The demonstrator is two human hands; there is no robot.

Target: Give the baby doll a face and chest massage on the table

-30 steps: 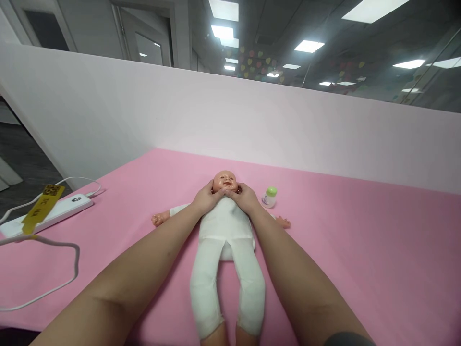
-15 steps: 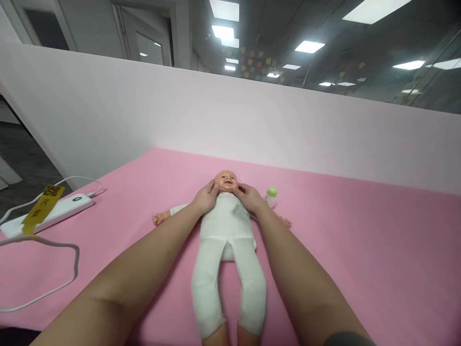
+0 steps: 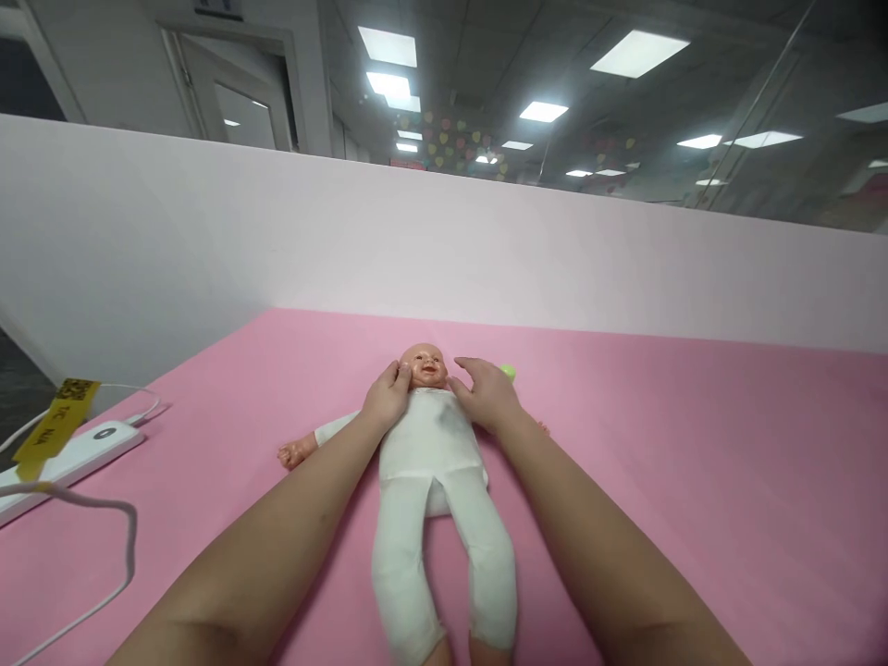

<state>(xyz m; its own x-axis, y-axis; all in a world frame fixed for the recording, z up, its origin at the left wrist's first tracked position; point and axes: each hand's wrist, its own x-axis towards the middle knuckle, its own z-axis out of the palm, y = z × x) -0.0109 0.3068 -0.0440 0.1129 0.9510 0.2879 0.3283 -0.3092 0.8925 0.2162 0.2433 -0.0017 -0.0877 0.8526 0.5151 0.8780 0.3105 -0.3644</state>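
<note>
Fingers [image 3: 403, 375] of the left hand [image 3: 385, 396] curl against the side of the doll's head, though whether they grip it I cannot tell; those of the right hand [image 3: 486, 393] are spread and loose, thumb close by its neck. On the pink counter [image 3: 659, 444], the doll [image 3: 431, 439] lies face up between the forearms, its long axis running away from the person, head toward the white panel [image 3: 444, 250], legs nearest and angled slightly right. One arm points out leftward.
</note>
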